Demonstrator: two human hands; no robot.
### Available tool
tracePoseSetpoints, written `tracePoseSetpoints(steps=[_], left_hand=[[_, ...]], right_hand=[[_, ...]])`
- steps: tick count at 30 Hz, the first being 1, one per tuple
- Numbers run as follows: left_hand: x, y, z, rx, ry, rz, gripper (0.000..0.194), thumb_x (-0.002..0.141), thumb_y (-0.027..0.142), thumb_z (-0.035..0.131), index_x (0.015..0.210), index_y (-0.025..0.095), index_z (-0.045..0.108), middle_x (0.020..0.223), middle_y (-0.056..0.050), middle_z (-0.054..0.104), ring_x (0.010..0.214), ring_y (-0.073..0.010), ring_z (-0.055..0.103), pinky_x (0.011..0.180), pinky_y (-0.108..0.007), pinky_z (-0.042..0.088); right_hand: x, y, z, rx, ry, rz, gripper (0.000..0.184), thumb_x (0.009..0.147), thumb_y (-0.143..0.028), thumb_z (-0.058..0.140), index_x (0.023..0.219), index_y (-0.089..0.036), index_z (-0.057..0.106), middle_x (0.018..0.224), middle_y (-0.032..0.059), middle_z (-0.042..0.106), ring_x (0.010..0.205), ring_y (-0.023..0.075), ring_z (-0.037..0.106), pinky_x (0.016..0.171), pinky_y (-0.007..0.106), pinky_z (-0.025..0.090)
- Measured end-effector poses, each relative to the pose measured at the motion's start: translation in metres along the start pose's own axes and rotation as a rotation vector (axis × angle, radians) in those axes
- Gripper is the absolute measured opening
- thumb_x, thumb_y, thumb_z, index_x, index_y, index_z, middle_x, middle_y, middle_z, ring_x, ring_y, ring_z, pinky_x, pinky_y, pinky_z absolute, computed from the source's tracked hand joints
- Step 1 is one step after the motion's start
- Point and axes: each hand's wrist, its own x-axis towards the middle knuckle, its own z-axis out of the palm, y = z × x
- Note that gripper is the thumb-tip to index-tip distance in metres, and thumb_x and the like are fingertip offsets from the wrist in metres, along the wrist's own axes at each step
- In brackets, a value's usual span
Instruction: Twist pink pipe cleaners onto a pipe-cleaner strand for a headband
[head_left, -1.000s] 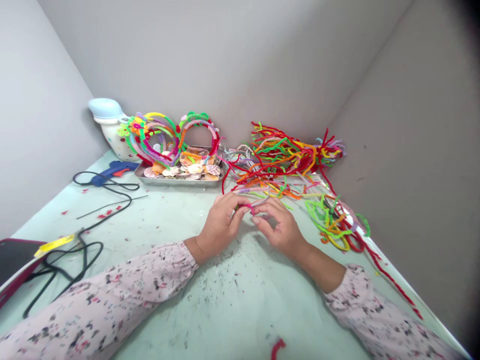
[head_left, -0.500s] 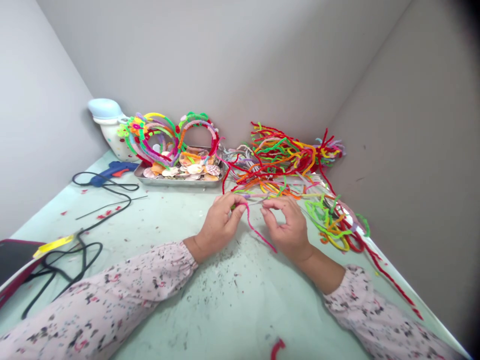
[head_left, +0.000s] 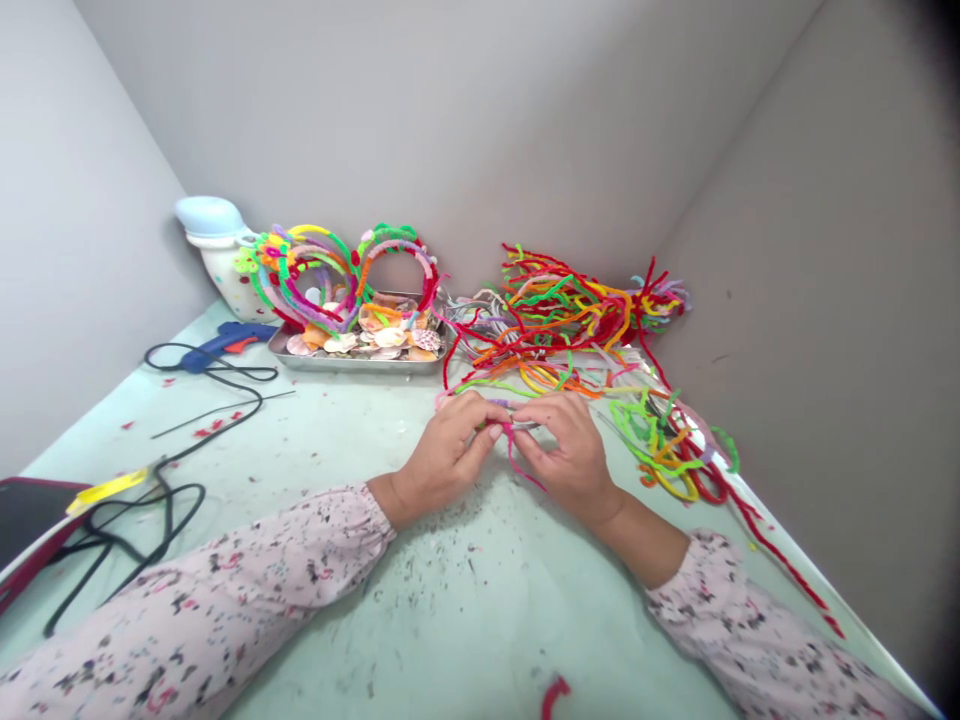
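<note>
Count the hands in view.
2. The left hand and right hand meet at centre view, their fingers together around a pink pipe cleaner. No other hands show.

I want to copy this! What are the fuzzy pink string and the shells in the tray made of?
The pink pipe cleaner looks like fuzzy chenille fibres, probably on thin wire, since it holds bends. The shells look like real seashell: hard, ridged, slightly glossy. The tray looks like shiny metal, from its bright rim.
</note>
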Motion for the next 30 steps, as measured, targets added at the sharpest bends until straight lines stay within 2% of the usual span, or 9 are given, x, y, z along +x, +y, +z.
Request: tracePoseSetpoints(steps=[5,30], left_hand=[[-0.0007,0.0005,0.0008,-0.016,0.049,-0.034,0.01,0.09,0.021,0.045,0.096,0.017,0.052,0.092,-0.005,0.058,0.088,-0.0166,0.053,0.082,-0.031,0.042],[0.0002,0.0008,-0.0008,-0.002,0.026,-0.029,0.007,0.089,0.02,0.045,0.092,0.017,0.051,0.088,-0.004,0.056,0.085,-0.0168,0.051,0.08,-0.031,0.04]], right_hand=[[-0.0005,0.0017,0.001,0.008,-0.023,0.0,0.01,0.081,-0.024,0.062,0.091,-0.027,0.06,0.087,0.0017,0.067,0.088,0.0213,0.058,0.078,0.039,0.043],[0.0008,-0.0007,-0.0003,0.061,0.0,0.013,0.006,0.08,-0.022,0.065,0.085,-0.023,0.063,0.082,0.0015,0.067,0.084,0.0196,0.058,0.076,0.038,0.045]])
